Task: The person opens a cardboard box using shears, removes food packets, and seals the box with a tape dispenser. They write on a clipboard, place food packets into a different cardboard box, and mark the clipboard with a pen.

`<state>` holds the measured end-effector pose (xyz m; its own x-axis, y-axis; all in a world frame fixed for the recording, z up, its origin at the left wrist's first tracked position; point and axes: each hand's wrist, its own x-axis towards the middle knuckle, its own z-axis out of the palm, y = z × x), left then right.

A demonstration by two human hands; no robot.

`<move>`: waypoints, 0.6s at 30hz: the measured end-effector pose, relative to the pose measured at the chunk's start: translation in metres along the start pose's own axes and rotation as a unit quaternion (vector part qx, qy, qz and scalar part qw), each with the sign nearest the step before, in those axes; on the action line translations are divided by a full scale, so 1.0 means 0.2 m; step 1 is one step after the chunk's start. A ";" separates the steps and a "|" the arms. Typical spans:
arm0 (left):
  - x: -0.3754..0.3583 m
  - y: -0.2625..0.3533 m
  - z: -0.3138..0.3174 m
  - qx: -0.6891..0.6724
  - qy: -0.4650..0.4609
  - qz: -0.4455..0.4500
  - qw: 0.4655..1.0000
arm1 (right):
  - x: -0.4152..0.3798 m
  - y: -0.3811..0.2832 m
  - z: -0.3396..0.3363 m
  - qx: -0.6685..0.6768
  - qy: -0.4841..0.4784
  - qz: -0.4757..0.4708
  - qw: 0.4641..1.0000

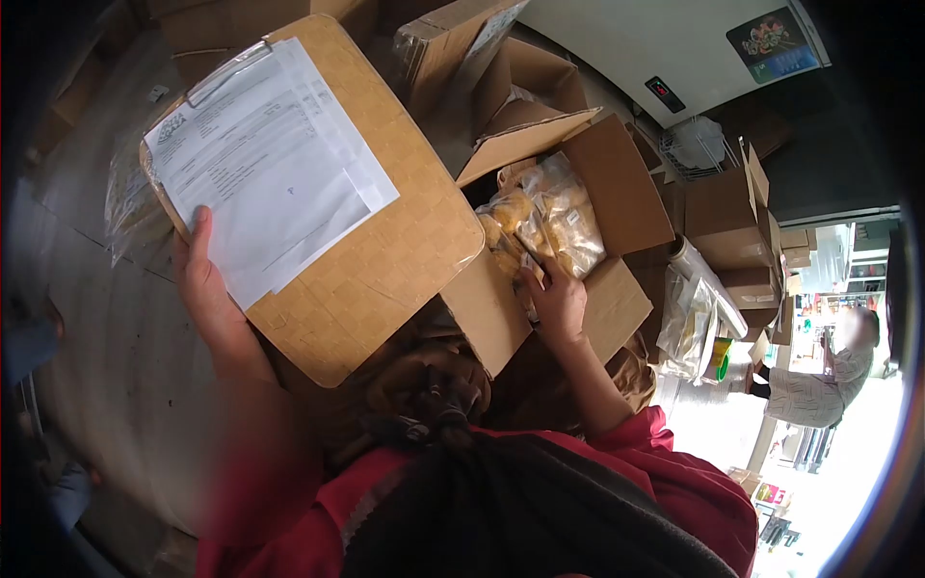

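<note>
Clear bags (578, 236) of yellowish pieces lie in a cardboard box (617, 183), filling the part of its mouth that shows, between the tall right wall and the left side, which the clipboard (424, 197) partly covers. The right hand (559, 303) reaches in across the near corner, where two flaps fold outward; its thumb and forefinger are bent close together against the bags at that corner, though I cannot tell whether they pinch the plastic or only rest on it. The left hand (207, 284) holds the clipboard by its lower left edge, thumb pressed on the printed papers (279, 173), the other fingers hidden beneath. To handle the bags well, I would take each by a loose fold of film rather than squeeze the contents, since the plastic looks thin and slippery and the pieces could be crushed. Parting the bags one at a time, beginning at the near corner, should keep two from being taken for one, and turning the white label (574, 219) upward would make it easier to read. The clipboard seems best drawn clear of the box's left edge, because its overhang hides that side; kept level, with the thumb firm, the papers should stay flat under the metal clip (229, 72).
</note>
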<state>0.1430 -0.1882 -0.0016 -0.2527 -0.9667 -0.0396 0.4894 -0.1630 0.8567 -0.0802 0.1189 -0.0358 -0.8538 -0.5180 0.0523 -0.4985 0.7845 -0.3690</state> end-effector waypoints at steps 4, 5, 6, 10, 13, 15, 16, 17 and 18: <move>0.00 0.04 -0.04 -0.078 0.019 -0.045 0.996 | -0.02 0.00 -0.02 -0.022 0.004 -0.038 0.999; -0.01 0.06 -0.03 -0.123 0.027 -0.081 0.989 | -0.02 -0.01 -0.04 -0.030 -0.005 -0.051 0.998; -0.02 0.08 -0.01 -0.168 0.036 -0.116 0.978 | -0.01 -0.02 -0.08 -0.031 -0.003 -0.050 0.998; -0.01 0.09 -0.02 -0.140 0.077 -0.150 0.976 | 0.21 -0.04 -0.21 0.014 -0.103 -0.149 0.983; 0.09 -0.04 -0.19 -0.109 -0.015 -0.164 0.980 | 0.48 -0.12 -0.21 -0.008 -0.117 -0.296 0.948; 0.18 -0.17 -0.32 -0.519 -0.213 -0.196 0.804 | 0.60 -0.16 -0.14 -0.033 -0.143 -0.379 0.914; 0.15 -0.12 -0.22 -0.527 -0.194 -0.190 0.805 | 0.65 -0.17 -0.06 -0.052 -0.183 -0.378 0.906; 0.14 -0.12 -0.21 -0.522 -0.198 -0.188 0.808 | 0.68 -0.18 0.00 -0.070 -0.220 -0.377 0.897; 0.14 -0.14 -0.21 -0.571 -0.192 -0.223 0.767 | 0.67 -0.22 -0.01 -0.051 -0.220 -0.362 0.904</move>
<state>0.1565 -0.2195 -0.0477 -0.7269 -0.6715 0.1437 0.6392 -0.7381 -0.2157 -0.1732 0.0149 -0.0114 -0.1670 -0.9765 -0.1362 -0.9332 0.2011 -0.2978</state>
